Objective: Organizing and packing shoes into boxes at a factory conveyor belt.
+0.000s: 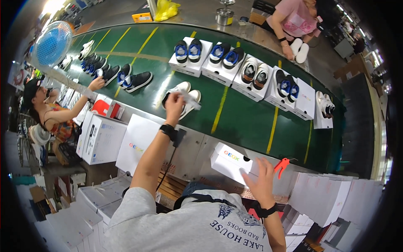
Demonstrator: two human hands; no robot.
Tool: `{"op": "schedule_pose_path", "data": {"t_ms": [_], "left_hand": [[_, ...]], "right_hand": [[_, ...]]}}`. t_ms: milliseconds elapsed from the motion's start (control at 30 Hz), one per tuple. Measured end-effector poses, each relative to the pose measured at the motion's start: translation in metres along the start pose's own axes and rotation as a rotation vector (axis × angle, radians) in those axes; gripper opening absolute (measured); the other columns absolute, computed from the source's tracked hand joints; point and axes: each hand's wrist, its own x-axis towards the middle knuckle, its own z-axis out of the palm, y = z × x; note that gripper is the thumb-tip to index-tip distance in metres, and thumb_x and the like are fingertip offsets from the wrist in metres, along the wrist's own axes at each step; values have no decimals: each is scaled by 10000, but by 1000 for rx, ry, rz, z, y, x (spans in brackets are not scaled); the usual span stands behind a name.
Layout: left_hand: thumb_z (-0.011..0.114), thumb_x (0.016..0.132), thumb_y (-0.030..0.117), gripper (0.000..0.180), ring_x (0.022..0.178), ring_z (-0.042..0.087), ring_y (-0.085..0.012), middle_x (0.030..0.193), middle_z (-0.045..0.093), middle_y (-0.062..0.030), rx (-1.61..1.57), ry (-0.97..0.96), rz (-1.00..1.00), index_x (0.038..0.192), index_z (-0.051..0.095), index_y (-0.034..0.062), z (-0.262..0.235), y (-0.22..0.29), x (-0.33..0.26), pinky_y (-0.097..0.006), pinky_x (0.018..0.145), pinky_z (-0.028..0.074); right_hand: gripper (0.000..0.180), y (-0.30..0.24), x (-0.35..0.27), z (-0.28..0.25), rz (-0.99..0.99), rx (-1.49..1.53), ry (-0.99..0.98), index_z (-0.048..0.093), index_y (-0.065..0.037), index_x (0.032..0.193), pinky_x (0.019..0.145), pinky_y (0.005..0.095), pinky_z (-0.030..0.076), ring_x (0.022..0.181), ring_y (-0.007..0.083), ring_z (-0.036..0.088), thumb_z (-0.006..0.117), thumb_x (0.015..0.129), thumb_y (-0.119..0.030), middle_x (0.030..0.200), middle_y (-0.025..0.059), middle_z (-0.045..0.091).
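My left hand (174, 106) is stretched forward over the green belt, its fingers closed on a thin, whitish crumpled sheet (191, 101), paper or plastic. Right beneath it rests a pair of white shoes (194, 95), partly covered by the hand and the sheet. At the belt's near edge, a white shoe box (228, 158) with a dark round hole in its side sits tilted, lid on. My right hand (261, 178) is beside the box's right end, fingers apart and nothing in them; whether a fingertip touches the box I cannot tell.
Along the far side of the belt (201, 130), shoe pairs stand on white boxes (218, 71). Dark shoes (138, 81) lie at left, near a co-worker's hand (96, 83) and a fan (51, 44). A red air gun (282, 167) is right of my right hand; stacked boxes (319, 197) flank me.
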Motion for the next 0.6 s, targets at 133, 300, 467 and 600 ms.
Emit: {"op": "schedule_pose_path", "data": {"t_ms": [133, 300, 467, 600], "left_hand": [[631, 937, 79, 141, 855, 643, -122, 974, 633, -49, -418, -320, -144, 1055, 571, 31, 45, 81, -90, -287, 773, 578], [600, 945, 39, 113, 878, 662, -149, 975, 650, -55, -609, -551, -275, 1054, 568, 38, 55, 126, -167, -314, 786, 573], [593, 943, 16, 139, 866, 667, -147, 978, 642, -70, -519, -620, -343, 1075, 553, 35, 67, 124, -200, -301, 764, 586], [587, 945, 15, 142, 864, 663, -144, 967, 636, -68, -436, -676, -308, 1079, 545, 37, 66, 120, -209, -297, 763, 593]], "right_hand": [[516, 0, 13, 5, 46, 151, 80, 543, -39, 1240, 1047, 464, 337, 1229, 378, 445, 762, 809, -220, 1290, 201, 485], [536, -28, 45, -4, 60, 459, 69, 535, -47, 1224, 1054, 450, 347, 1267, 354, 444, 782, 795, -250, 1295, 187, 497], [343, -25, 37, -2, 102, 543, 144, 567, -77, 991, 1035, 427, 386, 1278, 334, 468, 818, 768, -147, 1250, 145, 533], [204, -12, 19, -5, 135, 631, 154, 589, -62, 831, 1031, 417, 391, 1287, 324, 466, 786, 799, -105, 1248, 131, 540]]}}
